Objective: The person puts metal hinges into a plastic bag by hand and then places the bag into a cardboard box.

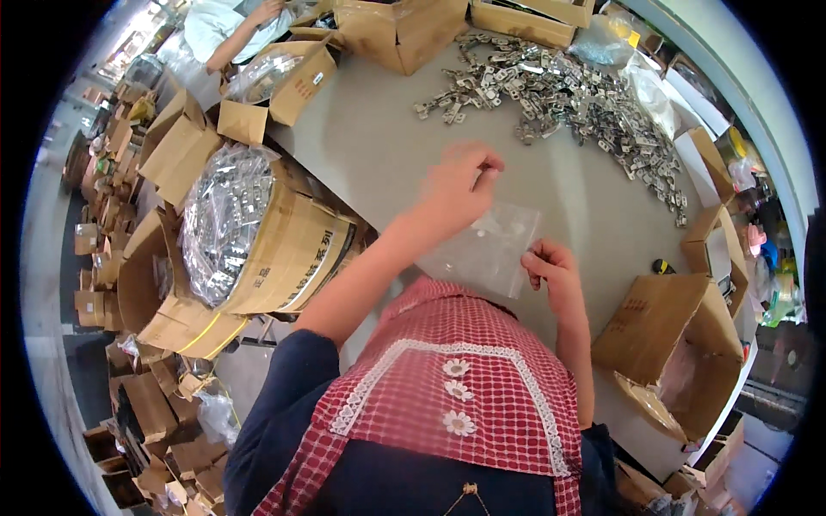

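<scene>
A clear plastic bag (492, 250) lies flat in front of me at the near side of the grey table (370, 129). At its right edge my right hand (553, 268) is closed, pinching the bag between thumb and fingers. My left hand (460, 182) is raised just beyond the bag's upper left corner, its fingers curled and thumb against them. Motion smears part of it, and whatever it may hold is too small to make out. Farther off, a wide heap of small metal hinge-like pieces (559, 90) spreads across the back and right of the table.
On the left stands a carton (288, 249) with a large clear bag of metal parts (228, 219). An open cardboard box (662, 344) sits at the right, near a small yellow-and-black object (662, 267). More boxes (400, 30) line the back, where another person's arm (237, 41) shows.
</scene>
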### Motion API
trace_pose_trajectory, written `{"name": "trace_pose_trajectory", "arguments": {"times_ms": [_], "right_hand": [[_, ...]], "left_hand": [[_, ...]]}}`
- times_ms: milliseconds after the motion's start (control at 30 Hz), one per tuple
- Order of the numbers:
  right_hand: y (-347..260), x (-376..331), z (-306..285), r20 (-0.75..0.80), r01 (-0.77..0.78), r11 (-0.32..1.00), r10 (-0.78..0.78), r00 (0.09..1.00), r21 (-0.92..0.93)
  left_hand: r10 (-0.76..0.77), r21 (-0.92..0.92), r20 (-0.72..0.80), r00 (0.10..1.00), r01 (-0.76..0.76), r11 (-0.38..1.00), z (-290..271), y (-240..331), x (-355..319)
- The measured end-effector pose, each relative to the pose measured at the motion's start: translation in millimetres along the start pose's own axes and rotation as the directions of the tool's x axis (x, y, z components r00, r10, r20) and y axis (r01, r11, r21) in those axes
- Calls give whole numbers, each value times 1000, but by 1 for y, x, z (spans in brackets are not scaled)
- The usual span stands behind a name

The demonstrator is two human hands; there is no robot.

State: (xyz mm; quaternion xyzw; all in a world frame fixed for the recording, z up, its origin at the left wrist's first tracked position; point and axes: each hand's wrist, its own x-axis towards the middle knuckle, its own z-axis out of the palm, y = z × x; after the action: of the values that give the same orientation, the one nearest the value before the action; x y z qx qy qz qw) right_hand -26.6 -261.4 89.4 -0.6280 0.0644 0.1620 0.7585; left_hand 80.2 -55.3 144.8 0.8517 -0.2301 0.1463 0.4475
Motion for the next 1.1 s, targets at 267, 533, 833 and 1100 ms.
{"name": "trace_pose_trajectory", "arguments": {"times_ms": [267,533,833,1100], "right_hand": [[-5,-7,20,60,29,997,-24,998,-71],[-6,-10,23,47,-4,991,-2,999,135],[8,18,7,-297,293,699,-591,750,-652],[-1,45,33,287,405,-47,-781,555,-913]], "left_hand": [[-271,149,666,694,232,961,4,39,-44],[-280,-119,733,620,522,845,11,25,-62],[-223,149,415,882,176,973,8,14,-76],[277,494,186,943,-333,803,16,2,-51]]}}
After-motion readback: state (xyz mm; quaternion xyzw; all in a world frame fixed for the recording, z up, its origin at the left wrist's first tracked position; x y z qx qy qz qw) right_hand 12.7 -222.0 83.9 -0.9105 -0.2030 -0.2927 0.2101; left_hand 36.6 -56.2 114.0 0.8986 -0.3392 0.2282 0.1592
